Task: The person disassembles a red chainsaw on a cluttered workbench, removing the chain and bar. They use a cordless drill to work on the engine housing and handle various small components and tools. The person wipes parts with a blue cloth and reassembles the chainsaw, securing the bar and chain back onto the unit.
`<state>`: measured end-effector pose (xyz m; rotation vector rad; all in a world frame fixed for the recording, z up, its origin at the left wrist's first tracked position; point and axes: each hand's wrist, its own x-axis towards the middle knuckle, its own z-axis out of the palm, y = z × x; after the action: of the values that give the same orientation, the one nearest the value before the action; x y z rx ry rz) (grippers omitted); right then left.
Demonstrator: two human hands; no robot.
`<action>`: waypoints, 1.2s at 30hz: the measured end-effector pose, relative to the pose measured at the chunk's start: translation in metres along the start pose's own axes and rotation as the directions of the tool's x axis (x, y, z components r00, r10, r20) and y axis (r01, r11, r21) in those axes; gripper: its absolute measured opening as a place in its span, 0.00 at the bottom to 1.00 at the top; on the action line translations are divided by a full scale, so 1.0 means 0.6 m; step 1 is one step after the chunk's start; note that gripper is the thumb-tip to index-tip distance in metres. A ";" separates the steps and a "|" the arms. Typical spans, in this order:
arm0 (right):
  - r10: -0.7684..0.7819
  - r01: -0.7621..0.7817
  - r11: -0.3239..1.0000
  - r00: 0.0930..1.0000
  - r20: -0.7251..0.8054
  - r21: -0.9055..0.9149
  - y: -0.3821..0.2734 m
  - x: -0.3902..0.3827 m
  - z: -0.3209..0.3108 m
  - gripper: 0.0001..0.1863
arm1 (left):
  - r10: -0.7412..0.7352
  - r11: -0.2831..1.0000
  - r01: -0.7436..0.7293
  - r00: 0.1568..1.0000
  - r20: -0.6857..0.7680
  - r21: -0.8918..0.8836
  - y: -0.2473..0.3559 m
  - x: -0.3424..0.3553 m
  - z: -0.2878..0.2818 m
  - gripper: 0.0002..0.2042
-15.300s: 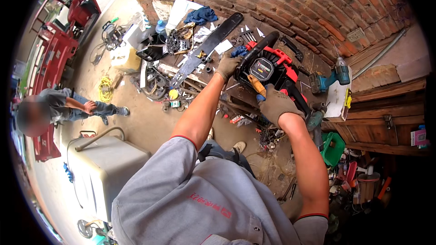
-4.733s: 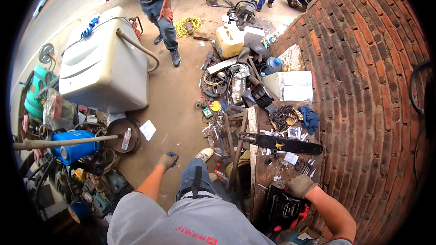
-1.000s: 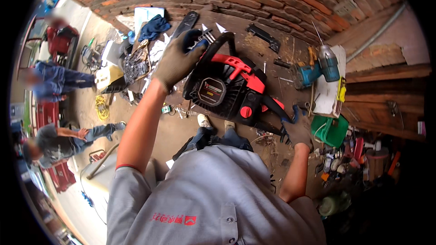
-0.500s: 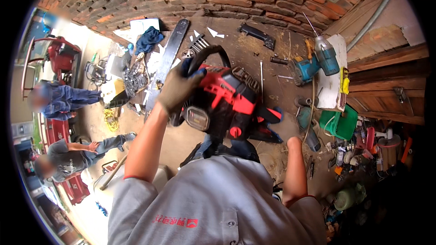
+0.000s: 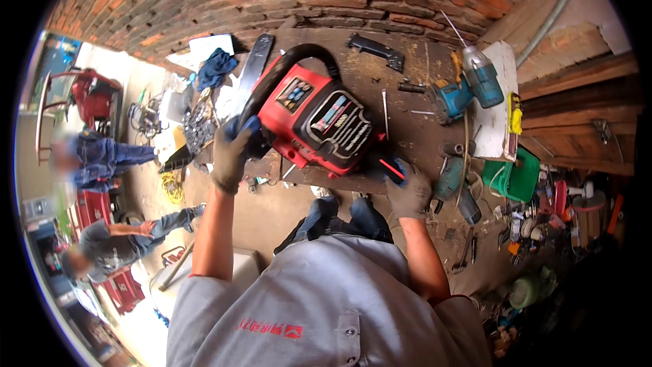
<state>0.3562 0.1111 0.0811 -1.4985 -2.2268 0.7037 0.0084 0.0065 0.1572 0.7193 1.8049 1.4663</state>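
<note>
1. Red plastic faces up on the chainsaw (image 5: 316, 112), which sits centrally, over the table (image 5: 414, 141) near its close edge; whether it rests there or hangs in the hands I cannot tell.
2. Half a second ago its side, with the eight-sided plate, showed more; now it is rolled so that the slotted black cover (image 5: 339, 124) and red top face the camera. That puts the top within view and hides most of the side.
3. At the saw's 8 o'clock, the gloved left hand (image 5: 231, 156) has its fingers curled around the lower end of the front handle (image 5: 272, 76), tips partly hidden.
4. At 4 o'clock, the gloved right hand (image 5: 409, 190) has its fingers wrapped around the rear handle (image 5: 382, 162).
5. Between 10 and 11 o'clock lies the long bar (image 5: 258, 54), with the blue cloth (image 5: 217, 68) just beyond its left side.
6. Between 1 and 2 o'clock lies a loose black part (image 5: 377, 51); at 3, near the saw, a thin metal rod (image 5: 385, 112).
7. Farther toward 3 stands a teal drill (image 5: 483, 81); another drill (image 5: 448, 180) is near the right hand, at its 3 o'clock.
</note>
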 end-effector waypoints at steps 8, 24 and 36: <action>-0.044 0.048 0.998 0.996 0.083 -0.039 0.043 -0.056 0.040 0.25 | -0.131 0.988 0.142 0.977 0.166 -0.055 -0.074 -0.074 -0.041 0.20; 0.215 -0.091 0.939 0.908 0.360 -0.331 0.025 0.198 0.126 0.27 | 0.280 0.713 -0.224 0.960 0.023 0.664 0.064 -0.017 0.101 0.28; 0.263 -0.196 0.891 0.958 0.113 -0.409 0.091 0.193 0.037 0.20 | 0.319 0.700 -0.207 0.947 -0.039 0.683 0.055 -0.019 0.096 0.26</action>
<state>0.3418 0.2313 0.0339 -1.9920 -2.4480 0.4740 0.0610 0.0386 0.1848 1.2985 2.4757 1.0149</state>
